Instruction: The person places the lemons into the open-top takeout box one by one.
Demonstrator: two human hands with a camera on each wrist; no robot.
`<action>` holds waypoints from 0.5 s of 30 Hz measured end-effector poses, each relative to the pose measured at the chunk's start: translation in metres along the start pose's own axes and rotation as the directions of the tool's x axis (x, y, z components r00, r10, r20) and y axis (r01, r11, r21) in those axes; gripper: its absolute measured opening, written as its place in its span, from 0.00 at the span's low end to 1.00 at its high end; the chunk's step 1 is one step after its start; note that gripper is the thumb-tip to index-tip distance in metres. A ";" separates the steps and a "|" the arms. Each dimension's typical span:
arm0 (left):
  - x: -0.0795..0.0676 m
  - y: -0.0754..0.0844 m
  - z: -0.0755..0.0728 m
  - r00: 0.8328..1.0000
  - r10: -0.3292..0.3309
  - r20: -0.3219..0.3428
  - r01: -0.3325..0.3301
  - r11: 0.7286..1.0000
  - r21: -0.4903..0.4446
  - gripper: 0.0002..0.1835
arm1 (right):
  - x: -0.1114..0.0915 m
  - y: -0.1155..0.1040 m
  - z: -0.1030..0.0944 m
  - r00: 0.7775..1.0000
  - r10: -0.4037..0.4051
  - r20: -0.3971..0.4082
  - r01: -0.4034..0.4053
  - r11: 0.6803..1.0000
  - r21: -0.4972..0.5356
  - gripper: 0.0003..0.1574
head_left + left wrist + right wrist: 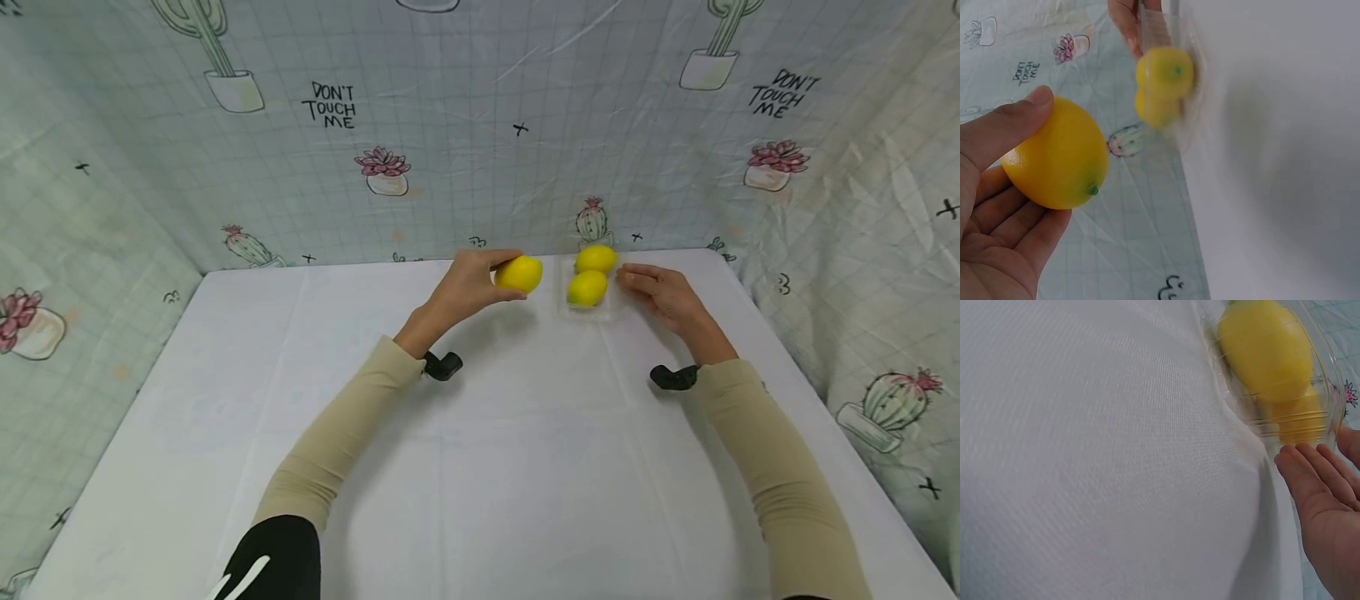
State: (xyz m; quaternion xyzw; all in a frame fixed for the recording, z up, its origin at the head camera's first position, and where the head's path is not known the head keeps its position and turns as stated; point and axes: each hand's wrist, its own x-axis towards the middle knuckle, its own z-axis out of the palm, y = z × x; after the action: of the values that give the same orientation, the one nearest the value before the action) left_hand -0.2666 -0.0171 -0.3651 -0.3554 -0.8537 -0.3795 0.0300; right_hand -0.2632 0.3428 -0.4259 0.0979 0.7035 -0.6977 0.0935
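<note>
My left hand (468, 287) holds a yellow lemon (519, 274) between thumb and fingers, raised above the table. In the left wrist view the lemon (1063, 153) shows a small green tip, with the thumb on one side and the fingers (1016, 219) on the other. Two more lemons (587, 288) sit one behind the other in a clear plastic container (1163, 25) near the table's far edge. At the container's right end is my right hand (663, 296). Its fingers (1310, 478) are fairly straight, their tips right at the clear wall.
A white cloth covers the table (495, 467). Right behind its far edge hangs a patterned curtain (465, 92) with potted plants printed on it, and similar cloth hangs at both sides. Dark wrist mounts (444, 367) stick out from both sleeves.
</note>
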 end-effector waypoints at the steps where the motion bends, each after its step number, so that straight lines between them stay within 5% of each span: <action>1: 0.002 0.003 0.001 1.000 0.005 0.000 -0.005 1.000 0.002 0.34 | 0.000 0.000 0.001 1.000 0.005 -0.003 -0.005 1.000 0.025 0.37; 15: 0.027 0.020 0.014 0.999 0.022 -0.036 -0.024 0.999 -0.047 0.33 | 0.000 -0.001 0.003 0.999 0.027 -0.035 -0.019 0.978 0.209 0.38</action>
State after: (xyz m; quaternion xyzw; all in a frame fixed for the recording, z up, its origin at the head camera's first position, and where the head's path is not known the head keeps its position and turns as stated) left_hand -0.2710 0.0174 -0.3533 -0.3593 -0.8396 -0.4053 0.0410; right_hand -0.2636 0.3397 -0.4250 0.1286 0.6268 -0.7646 0.0775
